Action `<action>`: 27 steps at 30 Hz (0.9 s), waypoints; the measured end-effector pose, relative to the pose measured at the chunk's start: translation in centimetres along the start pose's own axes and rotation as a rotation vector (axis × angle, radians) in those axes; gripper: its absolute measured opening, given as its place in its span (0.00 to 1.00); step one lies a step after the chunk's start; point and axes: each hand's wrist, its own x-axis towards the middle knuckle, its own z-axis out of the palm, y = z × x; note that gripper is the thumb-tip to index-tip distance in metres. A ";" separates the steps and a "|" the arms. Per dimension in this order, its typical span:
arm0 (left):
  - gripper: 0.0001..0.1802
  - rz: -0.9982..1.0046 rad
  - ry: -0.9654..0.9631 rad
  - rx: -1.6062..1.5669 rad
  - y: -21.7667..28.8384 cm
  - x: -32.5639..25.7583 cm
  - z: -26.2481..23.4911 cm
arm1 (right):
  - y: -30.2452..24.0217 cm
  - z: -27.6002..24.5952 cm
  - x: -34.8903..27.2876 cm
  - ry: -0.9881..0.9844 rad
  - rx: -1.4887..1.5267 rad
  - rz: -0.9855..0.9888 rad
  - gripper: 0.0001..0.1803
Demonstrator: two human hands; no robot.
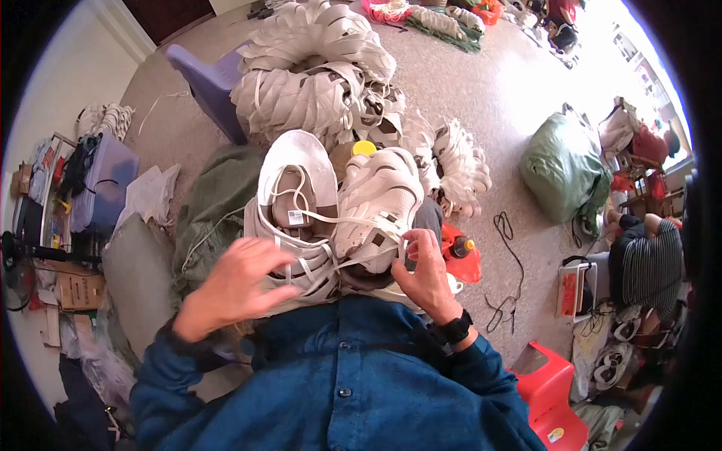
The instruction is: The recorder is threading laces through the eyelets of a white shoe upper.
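Two beige-and-white shoe uppers rest in front of my body. The left upper [325, 179] stands with its white lining and brown tongue showing. Beside it, the right upper [366, 197] has its toe pointing away from me. A pale shoelace [342, 219] loops out of the left one and runs across to the right one. My left hand [239, 284] is open next to the left upper, its fingers spread and slightly blurred. At the right upper's lace area, my right hand [426, 276] pinches the shoelace between thumb and fingers; the exact grip is partly hidden.
Bundles of more uppers [301, 98] are heaped ahead, by a purple chair [207, 83]. A red stool [549, 391] stands at my lower right. A bottle in a red bag [460, 259] sits near my right hand. Farther right are a green sack [564, 167] and another person [647, 263].
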 end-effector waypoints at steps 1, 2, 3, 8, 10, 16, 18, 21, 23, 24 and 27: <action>0.17 0.109 0.164 -0.006 0.9 2.2 1.7 | 0.0 0.1 0.0 -0.004 -0.002 -0.007 0.22; 0.18 0.217 0.331 -0.009 1.4 4.4 3.8 | -0.1 0.2 -0.1 0.001 -0.019 -0.023 0.22; 0.18 0.250 0.380 0.051 2.0 6.8 5.7 | 0.0 0.2 -0.1 0.014 -0.043 -0.030 0.22; 0.19 0.289 0.424 0.362 0.9 12.2 10.6 | -0.5 -1.0 0.1 -0.013 -0.016 -0.070 0.20; 0.21 0.337 0.384 0.283 0.6 11.7 10.6 | -0.3 -1.4 0.4 0.026 0.028 -0.105 0.18; 0.19 0.378 0.463 0.053 1.9 9.5 8.1 | -1.5 0.0 4.3 0.087 -0.122 -0.391 0.14; 0.20 0.329 0.450 -0.028 1.6 8.6 7.3 | -0.7 0.3 4.7 0.155 -0.046 -0.332 0.09; 0.19 0.210 0.415 -0.099 0.9 7.5 6.4 | 3.0 -0.7 4.0 0.305 0.244 -0.015 0.02; 0.16 0.191 0.434 -0.100 0.2 7.6 6.7 | 4.0 -2.1 3.0 0.348 0.575 0.144 0.04; 0.15 0.178 0.393 -0.139 0.1 7.9 6.9 | 4.1 -3.0 2.3 0.376 0.631 0.193 0.06; 0.12 0.156 0.344 -0.202 -0.2 8.5 8.1 | 5.4 -4.3 1.3 0.552 0.824 0.314 0.07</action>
